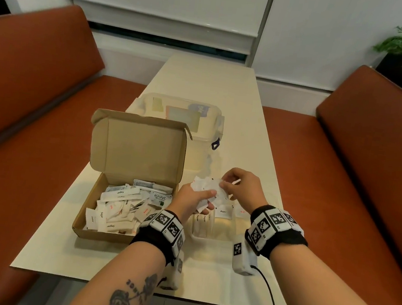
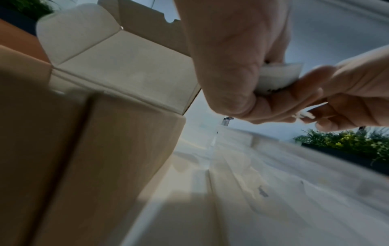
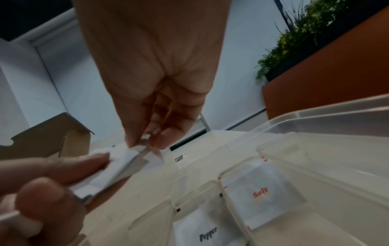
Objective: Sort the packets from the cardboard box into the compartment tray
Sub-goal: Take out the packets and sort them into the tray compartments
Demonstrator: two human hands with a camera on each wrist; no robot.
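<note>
Both wrists, banded with marker cuffs, hover over the tray while the sorting is barely begun.

Her left hand (image 1: 193, 199) is clamped round a small bunch of white packets (image 1: 207, 190), and the right hand (image 1: 238, 185) pinches one of them at its edge, as if to peel it off the bunch. Just below lies the clear compartment tray (image 1: 231, 238), with a Pepper packet (image 3: 207, 233) and a Salt packet (image 3: 261, 193) in neighbouring compartments and a few Sugar ones nearer the box. Left of it on the bench (image 1: 203, 82), the cardboard box (image 1: 100, 233) is open and heaped with packets, so I'd judge most of the work remains.
</note>
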